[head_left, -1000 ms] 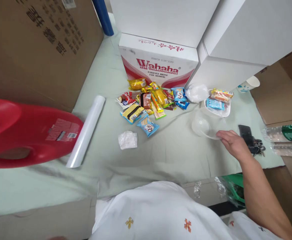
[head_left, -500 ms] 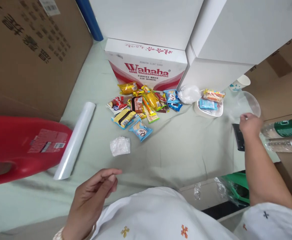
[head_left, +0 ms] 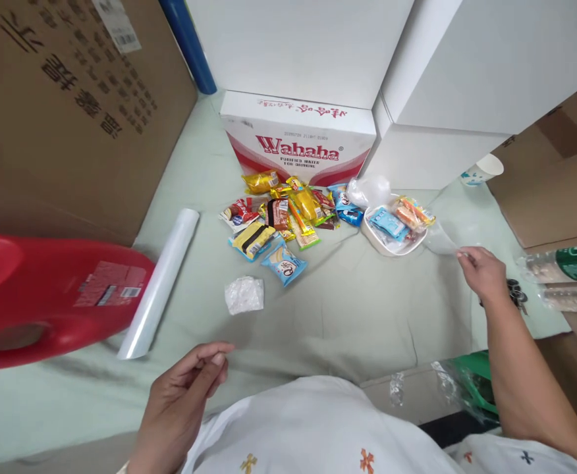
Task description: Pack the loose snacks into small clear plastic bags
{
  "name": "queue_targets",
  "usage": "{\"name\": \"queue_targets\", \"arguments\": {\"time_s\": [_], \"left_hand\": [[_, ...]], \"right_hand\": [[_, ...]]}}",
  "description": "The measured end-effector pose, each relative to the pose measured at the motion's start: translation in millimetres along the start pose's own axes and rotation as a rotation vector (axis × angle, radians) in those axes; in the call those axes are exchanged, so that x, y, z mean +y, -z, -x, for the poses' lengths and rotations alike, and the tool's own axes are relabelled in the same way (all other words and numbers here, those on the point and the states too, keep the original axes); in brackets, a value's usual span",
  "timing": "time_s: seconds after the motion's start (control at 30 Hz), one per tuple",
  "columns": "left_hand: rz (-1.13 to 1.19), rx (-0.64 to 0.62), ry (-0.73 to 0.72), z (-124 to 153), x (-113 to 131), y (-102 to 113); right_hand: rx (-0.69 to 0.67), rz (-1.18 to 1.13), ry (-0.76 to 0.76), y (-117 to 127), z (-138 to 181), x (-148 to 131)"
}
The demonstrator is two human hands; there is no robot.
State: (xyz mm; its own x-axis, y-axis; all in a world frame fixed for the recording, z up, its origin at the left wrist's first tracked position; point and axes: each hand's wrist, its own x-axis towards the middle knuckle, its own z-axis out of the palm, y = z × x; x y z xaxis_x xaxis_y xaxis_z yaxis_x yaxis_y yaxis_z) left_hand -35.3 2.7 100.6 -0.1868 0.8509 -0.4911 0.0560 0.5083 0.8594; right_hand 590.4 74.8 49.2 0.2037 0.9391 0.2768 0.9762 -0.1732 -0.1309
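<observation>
My right hand (head_left: 483, 271) pinches the edge of a clear plastic lid (head_left: 440, 238), low over the cloth. The lid is see-through and its outline is faint. Just left of it stands a white bowl (head_left: 391, 247) holding several wrapped snacks, among them a blue packet (head_left: 388, 222) and an orange-and-yellow one (head_left: 411, 214). My left hand (head_left: 184, 392) hovers near the front of the table, thumb against the curled fingers, with nothing visible in it. Beyond it lies a folded white plastic packet (head_left: 244, 294). A pile of wrapped snacks (head_left: 304, 205) lies in front of the Wahaha carton (head_left: 301, 148).
At left are a roll of clear film (head_left: 163, 283), a red jug (head_left: 46, 299) and a large cardboard box (head_left: 81, 118). A crumpled clear bag (head_left: 369, 191) touches the bowl. At right are a paper cup (head_left: 483, 170), keys (head_left: 518, 296) and plastic bottles (head_left: 565, 264).
My right hand has moved left with the clear lid. The white bowl has shifted left and toward me, and now sits tilted differently. My left hand has hardly moved.
</observation>
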Motion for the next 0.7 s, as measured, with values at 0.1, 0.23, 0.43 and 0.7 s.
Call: {"name": "queue_targets", "arguments": {"time_s": [0.1, 0.23, 0.43, 0.7], "left_hand": [[-0.052, -0.022, -0.109, -3, 4, -9], [-0.063, 0.005, -0.256, -3, 8, -8], [-0.066, -0.003, -0.204, 3, -17, 7], [-0.043, -0.015, -0.215, 19, -16, 0]], "right_hand": [[-0.038, -0.012, 0.022, 1, 0, 6], [-0.151, 0.098, 0.018, 21, -27, 2], [-0.045, -0.029, 0.121, 40, -84, -115], [-0.038, -0.201, 0.088, -28, -137, -238]]}}
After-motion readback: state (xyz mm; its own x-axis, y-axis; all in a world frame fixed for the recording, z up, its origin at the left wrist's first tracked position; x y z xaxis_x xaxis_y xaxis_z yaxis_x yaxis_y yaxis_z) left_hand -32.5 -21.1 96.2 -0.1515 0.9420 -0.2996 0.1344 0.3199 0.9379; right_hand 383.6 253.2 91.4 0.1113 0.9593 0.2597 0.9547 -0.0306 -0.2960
